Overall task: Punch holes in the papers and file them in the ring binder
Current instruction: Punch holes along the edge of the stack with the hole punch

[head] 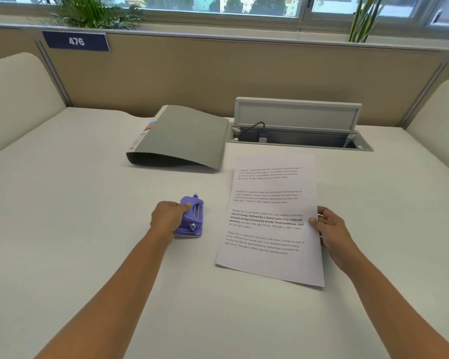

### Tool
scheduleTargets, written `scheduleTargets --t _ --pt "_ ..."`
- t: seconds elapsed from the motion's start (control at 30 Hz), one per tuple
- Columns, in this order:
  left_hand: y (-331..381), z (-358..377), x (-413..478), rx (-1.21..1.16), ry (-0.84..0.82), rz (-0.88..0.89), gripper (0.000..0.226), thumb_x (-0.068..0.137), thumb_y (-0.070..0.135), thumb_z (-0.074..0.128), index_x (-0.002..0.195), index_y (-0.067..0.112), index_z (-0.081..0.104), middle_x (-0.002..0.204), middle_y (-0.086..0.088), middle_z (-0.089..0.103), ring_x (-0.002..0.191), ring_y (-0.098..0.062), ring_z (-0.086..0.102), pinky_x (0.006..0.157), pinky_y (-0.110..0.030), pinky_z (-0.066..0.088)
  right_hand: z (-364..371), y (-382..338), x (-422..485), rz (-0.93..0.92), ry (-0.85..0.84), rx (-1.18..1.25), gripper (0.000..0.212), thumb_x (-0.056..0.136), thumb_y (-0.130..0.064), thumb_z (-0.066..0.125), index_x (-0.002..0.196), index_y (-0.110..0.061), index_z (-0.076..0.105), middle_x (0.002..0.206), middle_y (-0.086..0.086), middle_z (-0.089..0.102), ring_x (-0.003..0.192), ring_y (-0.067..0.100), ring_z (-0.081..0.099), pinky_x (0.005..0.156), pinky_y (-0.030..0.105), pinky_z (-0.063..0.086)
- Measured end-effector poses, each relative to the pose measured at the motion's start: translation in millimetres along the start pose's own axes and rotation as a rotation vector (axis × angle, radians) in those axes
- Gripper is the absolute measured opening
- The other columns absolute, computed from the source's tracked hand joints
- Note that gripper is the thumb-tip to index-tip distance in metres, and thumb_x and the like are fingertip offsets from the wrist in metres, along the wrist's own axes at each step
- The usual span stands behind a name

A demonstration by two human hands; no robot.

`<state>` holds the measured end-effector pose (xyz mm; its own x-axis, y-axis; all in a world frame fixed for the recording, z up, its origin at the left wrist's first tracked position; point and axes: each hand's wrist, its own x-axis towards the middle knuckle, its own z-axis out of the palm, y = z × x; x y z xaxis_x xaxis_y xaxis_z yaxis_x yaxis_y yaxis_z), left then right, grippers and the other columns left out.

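A purple hole punch (192,218) rests on the white desk (75,203) in the middle, and my left hand (167,217) grips its left side. To its right lies a printed sheet of paper (270,216) with several text paragraphs. My right hand (328,226) pinches the sheet's right edge, thumb on top and fingers under it. A grey ring binder (184,137) lies closed behind the punch, its cover bowed up and its labelled spine facing left.
An open cable hatch (298,130) with a raised lid and a black cable sits in the desk behind the paper. A beige partition (218,73) with a "476" sign (75,41) closes off the back. Cream dividers stand at both sides.
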<state>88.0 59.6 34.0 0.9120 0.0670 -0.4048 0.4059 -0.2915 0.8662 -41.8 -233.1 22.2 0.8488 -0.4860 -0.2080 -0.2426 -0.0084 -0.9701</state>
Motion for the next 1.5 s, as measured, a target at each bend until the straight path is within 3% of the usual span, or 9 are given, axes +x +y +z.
scheduleTargets --t 0.27,0.4,0.5,0.57,0.67,0.83,0.97,1.33,1.5 --pt "6.7 44.7 -21.0 -0.054 -0.031 -0.026 0.017 0.083 0.013 0.066 0.094 0.004 0.058 0.098 -0.017 0.06 0.087 -0.031 0.057 0.086 -0.044 0.051 -37.1 7.2 4.1 0.025 0.02 -0.017 0.021 0.094 -0.004 0.045 0.109 -0.013 0.056 0.1 0.007 0.068 0.085 0.025 0.064 0.086 0.041 0.05" --pt "12.0 51.7 -26.5 -0.101 -0.099 -0.059 0.009 0.085 0.01 0.063 0.083 0.008 0.055 0.088 -0.012 0.057 0.072 -0.023 0.056 0.056 -0.033 0.049 -39.9 10.7 2.5 0.02 0.041 -0.017 0.021 0.095 -0.006 0.044 0.111 -0.015 0.055 0.105 0.009 0.068 0.091 0.029 0.065 0.089 0.045 0.051" --pt "15.5 50.5 -24.7 -0.142 -0.149 -0.072 0.014 0.087 0.008 0.061 0.078 0.012 0.05 0.083 -0.009 0.056 0.07 -0.022 0.056 0.05 -0.03 0.045 -36.0 13.1 0.8 -0.002 0.073 -0.005 0.022 0.095 -0.006 0.044 0.112 -0.016 0.054 0.104 0.008 0.068 0.089 0.027 0.064 0.089 0.047 0.051" --pt "16.8 48.2 -23.4 -0.181 -0.184 -0.076 0.009 0.087 0.007 0.06 0.09 0.008 0.052 0.092 -0.011 0.057 0.073 -0.022 0.058 0.049 -0.03 0.048 -32.0 14.1 -0.3 -0.015 0.095 0.013 0.022 0.095 -0.006 0.044 0.111 -0.017 0.053 0.104 0.008 0.068 0.088 0.027 0.064 0.089 0.047 0.051" --pt "16.2 46.7 -21.3 -0.227 -0.226 -0.083 0.033 0.088 0.007 0.059 0.118 0.002 0.048 0.104 -0.016 0.057 0.08 -0.025 0.06 0.061 -0.035 0.052 -27.3 16.2 -2.6 -0.042 0.113 0.059 0.022 0.095 -0.007 0.045 0.111 -0.019 0.054 0.099 0.003 0.069 0.087 0.026 0.064 0.088 0.046 0.051" --pt "11.5 46.1 -19.9 -0.306 -0.272 -0.081 0.024 0.089 0.005 0.056 0.111 0.0 0.053 0.084 -0.012 0.063 0.072 -0.022 0.061 0.066 -0.036 0.053 -24.0 19.5 -5.4 -0.076 0.131 0.135 0.022 0.094 -0.009 0.048 0.11 -0.023 0.057 0.101 0.005 0.069 0.089 0.025 0.066 0.086 0.043 0.052" --pt "8.1 42.6 -16.1 -0.383 -0.256 -0.065 0.021 0.088 0.008 0.057 0.108 0.004 0.052 0.086 -0.01 0.063 0.074 -0.02 0.063 0.053 -0.03 0.057 -23.4 21.4 -7.0 -0.085 0.154 0.2 0.023 0.094 -0.008 0.048 0.103 -0.026 0.059 0.095 0.001 0.069 0.088 0.023 0.065 0.088 0.044 0.052" --pt "2.8 51.3 -17.8 -0.488 -0.322 -0.013 0.026 0.087 0.007 0.059 0.112 0.006 0.054 0.089 -0.008 0.066 0.076 -0.021 0.065 0.054 -0.029 0.059 -14.9 18.3 -13.0 -0.104 0.128 0.204 0.025 0.095 -0.004 0.046 0.118 -0.011 0.052 0.097 0.006 0.067 0.091 0.028 0.062 0.094 0.051 0.047" --pt "2.4 51.7 -18.9 -0.48 -0.346 0.007 0.031 0.087 0.007 0.059 0.117 0.007 0.053 0.097 -0.009 0.065 0.079 -0.021 0.065 0.056 -0.029 0.059 -14.4 20.7 -13.1 -0.122 0.115 0.19 0.022 0.095 -0.004 0.046 0.111 -0.016 0.055 0.093 0.002 0.068 0.08 0.016 0.066 0.089 0.046 0.049"
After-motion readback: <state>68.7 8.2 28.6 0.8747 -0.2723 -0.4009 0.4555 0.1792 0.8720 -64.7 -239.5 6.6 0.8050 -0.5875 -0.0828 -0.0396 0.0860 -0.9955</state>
